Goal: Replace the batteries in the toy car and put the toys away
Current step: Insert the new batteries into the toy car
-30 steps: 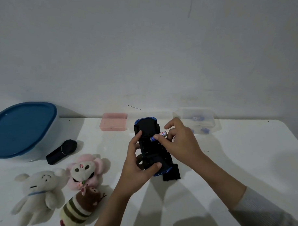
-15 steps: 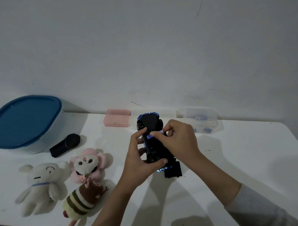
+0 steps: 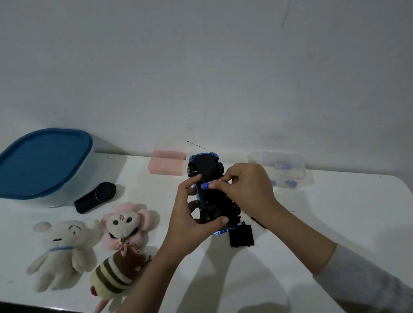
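While my left hand [image 3: 189,223] clamps the upturned toy car [image 3: 211,191] mid-table near the back edge, my right hand [image 3: 245,187] pinches a battery [image 3: 205,186] at its underside bay. Battery cover [image 3: 241,235] lies just beside.

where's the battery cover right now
The black battery cover lies flat on the white table, just in front of the upturned toy car, under the right forearm.
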`<state>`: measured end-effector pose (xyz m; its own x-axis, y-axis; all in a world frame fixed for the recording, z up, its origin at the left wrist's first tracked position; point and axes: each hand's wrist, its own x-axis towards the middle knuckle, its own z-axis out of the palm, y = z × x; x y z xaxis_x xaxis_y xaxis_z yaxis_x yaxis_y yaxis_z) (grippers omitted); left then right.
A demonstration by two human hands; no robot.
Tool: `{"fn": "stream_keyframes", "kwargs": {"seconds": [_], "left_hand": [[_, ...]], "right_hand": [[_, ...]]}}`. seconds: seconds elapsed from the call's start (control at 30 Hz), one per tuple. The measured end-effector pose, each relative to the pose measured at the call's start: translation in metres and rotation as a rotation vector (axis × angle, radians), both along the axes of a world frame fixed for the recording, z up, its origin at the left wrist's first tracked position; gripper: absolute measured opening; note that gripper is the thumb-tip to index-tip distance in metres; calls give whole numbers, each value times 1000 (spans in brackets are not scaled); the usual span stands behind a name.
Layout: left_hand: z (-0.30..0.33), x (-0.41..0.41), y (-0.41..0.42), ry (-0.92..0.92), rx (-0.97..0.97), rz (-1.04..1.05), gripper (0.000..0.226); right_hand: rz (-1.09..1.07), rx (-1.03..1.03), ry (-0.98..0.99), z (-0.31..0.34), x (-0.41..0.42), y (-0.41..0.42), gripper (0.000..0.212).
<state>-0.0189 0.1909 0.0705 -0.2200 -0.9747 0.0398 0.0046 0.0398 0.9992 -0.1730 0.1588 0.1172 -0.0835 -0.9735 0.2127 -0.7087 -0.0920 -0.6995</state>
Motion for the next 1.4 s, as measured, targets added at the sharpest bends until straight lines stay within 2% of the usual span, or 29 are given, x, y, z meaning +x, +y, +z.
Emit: {"fn": "stream_keyframes", "kwargs": {"seconds": [0.07, 0.2, 0.3, 0.53, 0.73, 0.87, 0.97, 1.1, 1.4], "left_hand": [[1, 0, 1, 0, -6, -9, 88], [2, -1, 0, 13, 8, 18, 85], [1, -2, -1, -1, 37, 25, 85], [-9, -6, 3, -9, 62, 23, 85], [-6, -10, -2, 0, 52, 27, 85], [-5, -10, -3, 16, 52, 37, 84], [-5, -9, -4, 22, 56, 51, 83], [-6, -9, -5, 47, 53, 74, 84], [-4, -5, -7, 80, 26, 114, 84]], "right_hand": [[19, 41, -28, 3, -1, -2, 28], [48, 2, 37, 3, 1, -1, 27], [46, 52, 52, 2, -5, -4, 30], [4, 228, -273, 2, -15, -5, 61], [38, 387, -390, 6, -17, -1, 50], [152, 473, -459, 15, -20, 3, 28], [237, 410, -398, 16, -23, 5, 12], [228, 322, -251, 6, -22, 7, 13], [193, 266, -206, 4, -16, 8, 14]]}}
